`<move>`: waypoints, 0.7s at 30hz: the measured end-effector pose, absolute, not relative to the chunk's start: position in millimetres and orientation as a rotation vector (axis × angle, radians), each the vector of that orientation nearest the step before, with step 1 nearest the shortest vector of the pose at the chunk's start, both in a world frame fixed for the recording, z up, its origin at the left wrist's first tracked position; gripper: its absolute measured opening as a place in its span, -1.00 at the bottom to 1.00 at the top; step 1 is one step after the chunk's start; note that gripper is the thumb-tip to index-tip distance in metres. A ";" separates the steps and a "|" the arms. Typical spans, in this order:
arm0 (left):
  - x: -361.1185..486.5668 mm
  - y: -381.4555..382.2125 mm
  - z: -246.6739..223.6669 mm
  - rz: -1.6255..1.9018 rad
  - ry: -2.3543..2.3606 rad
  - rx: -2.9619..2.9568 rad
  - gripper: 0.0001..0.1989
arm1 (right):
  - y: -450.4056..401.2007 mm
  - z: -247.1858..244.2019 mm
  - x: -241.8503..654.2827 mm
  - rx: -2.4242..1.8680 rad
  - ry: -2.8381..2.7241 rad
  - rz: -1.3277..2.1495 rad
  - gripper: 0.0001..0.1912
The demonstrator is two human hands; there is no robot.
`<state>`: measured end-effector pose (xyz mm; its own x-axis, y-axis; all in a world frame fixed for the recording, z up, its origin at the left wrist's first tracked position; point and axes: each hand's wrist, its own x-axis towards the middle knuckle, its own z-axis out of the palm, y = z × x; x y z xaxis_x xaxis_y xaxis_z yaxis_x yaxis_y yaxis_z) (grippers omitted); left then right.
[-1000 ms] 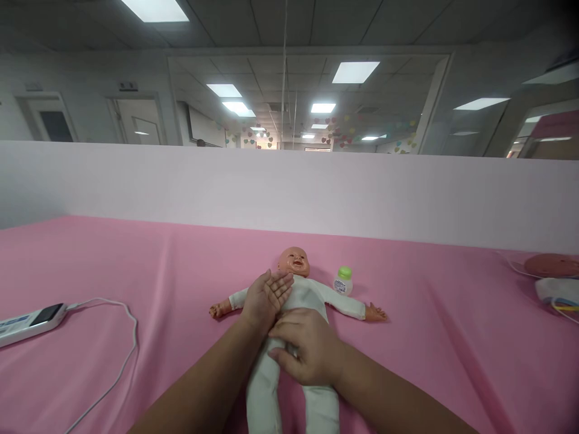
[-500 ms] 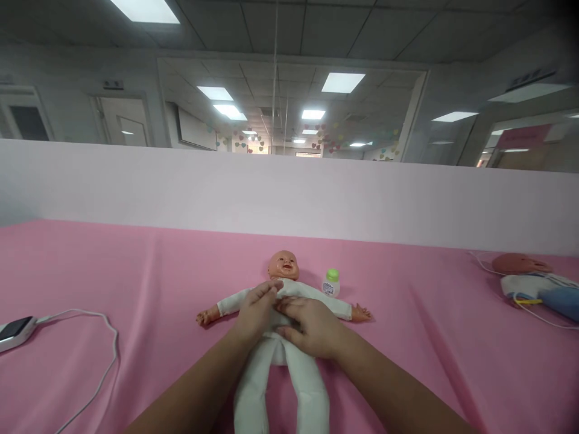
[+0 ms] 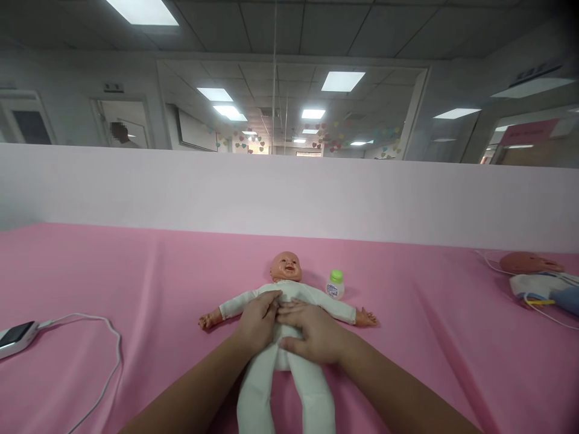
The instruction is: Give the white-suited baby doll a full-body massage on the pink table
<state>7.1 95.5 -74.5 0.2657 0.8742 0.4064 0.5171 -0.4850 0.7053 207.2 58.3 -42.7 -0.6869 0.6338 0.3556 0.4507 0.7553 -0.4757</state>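
Baby doll, hard plastic head and soft white cloth suit, lies face up on the smooth pink tablecloth. Left hand and right hand rest flat and open on its belly, gripping nothing. A small rounded bottle stands just beside its shoulder.

A baby doll is being shown with a glossy, smooth plastic head and a body being covered by soft, matt white cloth. The table is being draped in matt pink cloth, lightly creased. A small bottle is appearing as smooth plastic with a shiny green cap.
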 end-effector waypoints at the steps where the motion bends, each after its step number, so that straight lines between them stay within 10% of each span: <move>1: 8.1 94.7 -75.1 1.108 1.238 2.115 -0.55 | 64.3 -44.4 212.2 -0.888 -2.455 0.470 -0.42; 7: 9.2 95.6 -76.8 1.033 1.248 2.177 -0.52 | 87.5 -53.9 235.3 -1.254 -2.466 0.422 -0.12; 21: -7.6 12.9 -28.3 0.388 0.872 2.601 -0.36 | 100.5 -60.0 262.3 -1.388 -2.273 0.627 -0.11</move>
<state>-7.6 12.9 -28.3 0.7709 0.6214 0.1400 0.5198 -0.7407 0.4257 262.3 100.5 -60.0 -0.4251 0.8991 0.1049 0.7183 0.4056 -0.5653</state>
